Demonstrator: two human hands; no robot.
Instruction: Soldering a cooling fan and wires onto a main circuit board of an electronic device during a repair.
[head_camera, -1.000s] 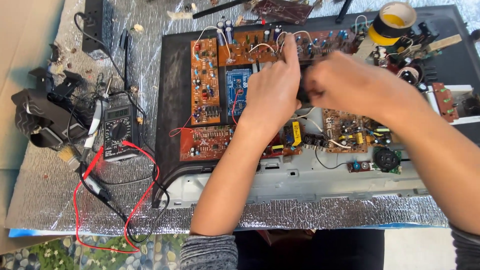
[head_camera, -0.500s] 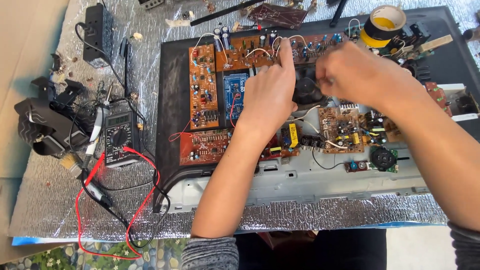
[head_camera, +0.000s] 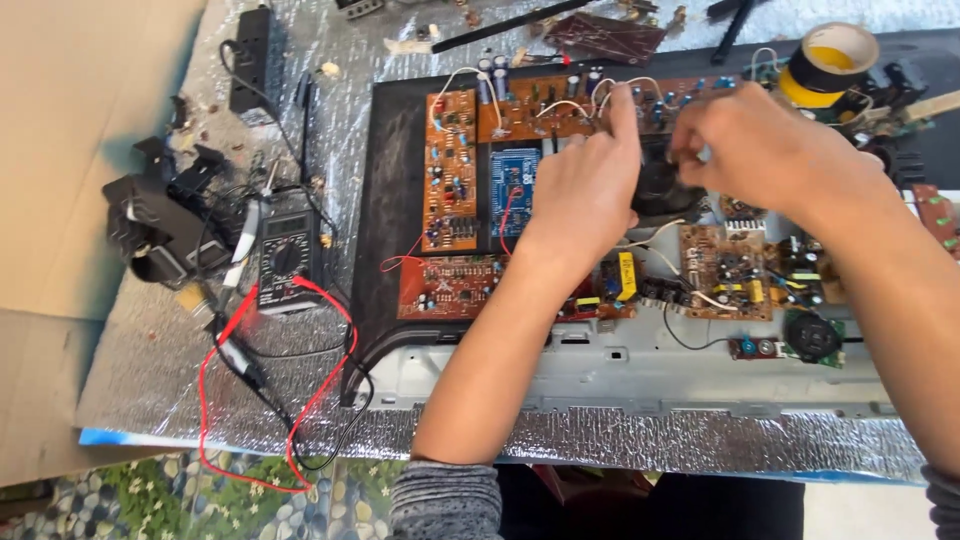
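Both hands are up at the far edge of the opened chassis (head_camera: 640, 375), working over the long brown circuit board (head_camera: 560, 105) that runs along the top of the black back panel (head_camera: 385, 200). The left hand (head_camera: 585, 195) has its index finger stretched forward onto the board among the white wires (head_camera: 575, 102), the other fingers curled under; whether they pinch anything I cannot tell. The right hand (head_camera: 755, 150) is bunched, fingertips drawn together as if nipping something small, but the hand hides what it is. That board looks light and stiff, yet delicate: thin laminate crowded with upright capacitors and soldered leads that would bend or snap if pressed. I would judge the bare edges the safest place to hold it, never the components or wires. Below it lie a narrow brown board (head_camera: 448, 170), a blue board (head_camera: 513, 178), a red board (head_camera: 448, 288) and another brown board (head_camera: 725, 272). A multimeter (head_camera: 285, 250) with red and black leads (head_camera: 215, 400) sits well to the left on the foil sheet (head_camera: 150, 370), and a roll of tape (head_camera: 830, 60) at the upper right.
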